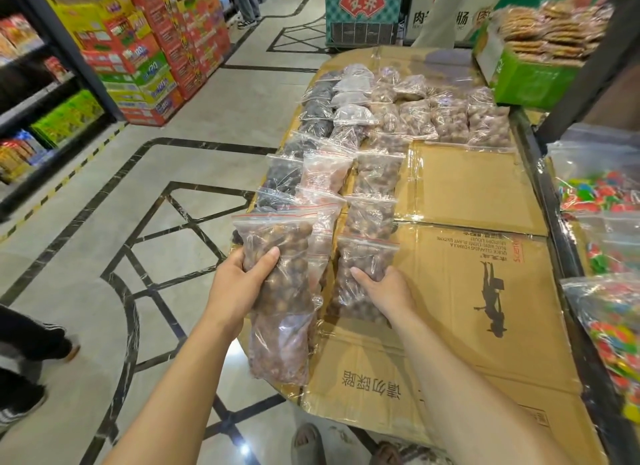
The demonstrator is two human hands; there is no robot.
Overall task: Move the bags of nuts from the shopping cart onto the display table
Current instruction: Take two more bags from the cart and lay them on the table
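My left hand grips a clear zip bag of brown nuts, held upright above the near left edge of the cardboard-covered display table. My right hand is closed around the lower part of another bag of nuts lying on the cardboard at the near end of a row. Several more bags of nuts lie in rows along the table's left side and across its far end. The shopping cart is out of view.
A green box of biscuits stands at the table's far right. Bags of coloured sweets fill the rack on the right. Stacked cartons and shelves line the left aisle. Another person's feet are on the floor at left.
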